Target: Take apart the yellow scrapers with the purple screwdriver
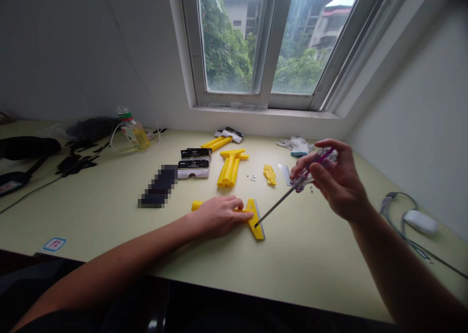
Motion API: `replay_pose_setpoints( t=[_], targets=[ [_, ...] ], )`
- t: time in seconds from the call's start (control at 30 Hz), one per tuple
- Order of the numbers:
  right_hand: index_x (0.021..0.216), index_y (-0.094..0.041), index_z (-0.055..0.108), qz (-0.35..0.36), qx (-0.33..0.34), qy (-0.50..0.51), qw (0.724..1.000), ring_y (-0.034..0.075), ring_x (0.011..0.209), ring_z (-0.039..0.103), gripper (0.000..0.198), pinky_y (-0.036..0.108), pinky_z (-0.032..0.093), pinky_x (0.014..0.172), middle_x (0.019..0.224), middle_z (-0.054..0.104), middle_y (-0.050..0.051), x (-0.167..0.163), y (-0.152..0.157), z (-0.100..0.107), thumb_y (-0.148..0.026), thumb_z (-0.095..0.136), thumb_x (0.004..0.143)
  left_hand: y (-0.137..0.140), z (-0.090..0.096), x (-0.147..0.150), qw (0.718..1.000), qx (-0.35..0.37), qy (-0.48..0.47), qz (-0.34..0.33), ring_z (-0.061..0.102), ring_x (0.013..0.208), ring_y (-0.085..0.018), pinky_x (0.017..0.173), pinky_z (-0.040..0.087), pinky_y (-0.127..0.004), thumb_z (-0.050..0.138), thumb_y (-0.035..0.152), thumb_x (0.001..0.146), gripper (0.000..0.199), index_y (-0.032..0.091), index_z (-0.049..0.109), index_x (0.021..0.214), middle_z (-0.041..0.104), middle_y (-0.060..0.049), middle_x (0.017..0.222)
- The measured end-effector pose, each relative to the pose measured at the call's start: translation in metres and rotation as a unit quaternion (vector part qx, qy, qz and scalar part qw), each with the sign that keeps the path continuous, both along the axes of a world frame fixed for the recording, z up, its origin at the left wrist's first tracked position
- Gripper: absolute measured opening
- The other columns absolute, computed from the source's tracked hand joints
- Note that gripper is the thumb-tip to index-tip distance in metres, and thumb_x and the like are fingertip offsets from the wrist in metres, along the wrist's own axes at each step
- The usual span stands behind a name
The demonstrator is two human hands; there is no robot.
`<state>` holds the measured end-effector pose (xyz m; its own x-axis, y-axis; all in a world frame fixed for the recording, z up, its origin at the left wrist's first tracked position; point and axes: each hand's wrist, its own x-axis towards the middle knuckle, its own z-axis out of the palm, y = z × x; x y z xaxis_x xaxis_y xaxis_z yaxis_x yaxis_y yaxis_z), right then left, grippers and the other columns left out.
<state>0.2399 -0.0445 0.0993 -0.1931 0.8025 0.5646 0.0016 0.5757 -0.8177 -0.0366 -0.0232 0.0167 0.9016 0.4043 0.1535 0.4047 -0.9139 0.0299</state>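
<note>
On a counter (pixel 314 264), the left hand (pixel 219 216), fingers curled, pins a yellow scraper (pixel 257 231) at five o'clock; the right hand (pixel 341 184), at three, tightly clasps a screwdriver (pixel 275 206), tip on the scraper's head. Its slanted shaft could slip sideways, jabbing the steadying fingers.

Scraper (pixel 255 217) on table (pixel 310 274), front centre; screwdriver (pixel 275 206) tip at its head, shaft rising rightward. Behind scraper: bundled handles (pixel 228 169); right of those, screws (pixel 253 178), then plastic pieces (pixel 269 175). Cartons (pixel 193 168) left of handles, bottle (pixel 134 133) farther left. Glove (pixel 298 146) back right; cable (pixel 392 195) far right.
</note>
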Motion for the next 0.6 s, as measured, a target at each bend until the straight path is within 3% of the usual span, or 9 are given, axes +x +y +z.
replay_pose_setpoints(
  t=[0.13,0.2,0.27,0.33,0.4,0.47,0.53,0.6],
  targets=[
    [0.125,-0.033,0.037,0.018,0.037,-0.079,0.996,0.02,0.083,0.068,0.036,0.039,0.059,0.07,0.095,0.065,0.002,0.002,-0.012,0.01,-0.026,0.053,0.094,-0.001,0.0,0.0,1.0,0.007,0.002,0.0,0.06,0.089,-0.018,0.072,0.049,-0.029,0.039,0.029,0.101,0.034,0.03,0.058,0.129,0.062,-0.006,0.105],
    [0.126,-0.032,0.04,-0.016,0.065,-0.174,0.982,0.02,0.082,0.068,0.039,0.035,0.057,0.068,0.099,0.067,0.003,0.001,-0.023,0.022,-0.029,0.058,0.092,-0.002,0.0,0.0,1.0,0.011,0.001,0.001,0.06,0.089,-0.018,0.071,0.048,-0.028,0.039,0.03,0.101,0.034,0.03,0.058,0.129,0.062,-0.006,0.105],
    [0.118,-0.029,0.051,-0.123,0.125,-0.296,0.939,0.017,0.067,0.066,0.033,0.03,0.051,0.059,0.09,0.069,0.002,-0.002,-0.033,0.039,-0.035,0.063,0.088,-0.002,0.0,0.0,1.0,0.017,0.0,0.003,0.06,0.088,-0.017,0.07,0.048,-0.028,0.04,0.029,0.101,0.034,0.03,0.059,0.129,0.062,-0.006,0.104],
    [0.098,-0.026,0.062,-0.242,0.198,-0.397,0.863,0.013,0.047,0.053,0.019,0.028,0.039,0.049,0.066,0.064,0.0,-0.007,-0.038,0.057,-0.042,0.061,0.089,-0.003,0.001,0.0,1.0,0.02,-0.002,0.005,0.06,0.088,-0.017,0.07,0.048,-0.027,0.041,0.028,0.1,0.033,0.03,0.059,0.128,0.062,-0.006,0.104],
    [0.082,-0.026,0.065,-0.269,0.226,-0.449,0.821,0.012,0.039,0.042,0.025,0.03,0.03,0.046,0.05,0.055,-0.001,-0.011,-0.038,0.075,-0.048,0.055,0.091,-0.003,0.002,0.0,1.0,0.02,-0.003,0.007,0.06,0.089,-0.017,0.07,0.048,-0.027,0.042,0.027,0.1,0.033,0.03,0.059,0.128,0.062,-0.005,0.103],
    [0.083,-0.027,0.067,-0.18,0.211,-0.476,0.834,0.015,0.045,0.048,0.026,0.03,0.033,0.048,0.057,0.059,0.001,-0.014,-0.033,0.092,-0.047,0.053,0.091,-0.004,0.002,0.0,1.0,0.019,-0.001,0.009,0.06,0.089,-0.017,0.07,0.048,-0.027,0.041,0.028,0.1,0.034,0.03,0.058,0.129,0.062,-0.005,0.103],
    [0.092,-0.03,0.07,-0.034,0.191,-0.5,0.844,0.018,0.065,0.061,0.021,0.032,0.044,0.057,0.083,0.069,0.003,-0.016,-0.027,0.105,-0.038,0.051,0.092,-0.004,0.001,0.0,1.0,0.019,0.0,0.011,0.06,0.09,-0.018,0.072,0.049,-0.028,0.04,0.028,0.1,0.034,0.03,0.058,0.129,0.062,-0.006,0.104],
    [0.099,-0.032,0.071,0.061,0.173,-0.517,0.836,0.02,0.082,0.064,0.023,0.034,0.05,0.068,0.102,0.069,0.002,-0.019,-0.019,0.114,-0.029,0.049,0.091,-0.004,0.0,0.0,1.0,0.021,0.0,0.014,0.06,0.09,-0.018,0.074,0.049,-0.029,0.04,0.028,0.1,0.035,0.03,0.058,0.129,0.061,-0.006,0.105]
  ],
)
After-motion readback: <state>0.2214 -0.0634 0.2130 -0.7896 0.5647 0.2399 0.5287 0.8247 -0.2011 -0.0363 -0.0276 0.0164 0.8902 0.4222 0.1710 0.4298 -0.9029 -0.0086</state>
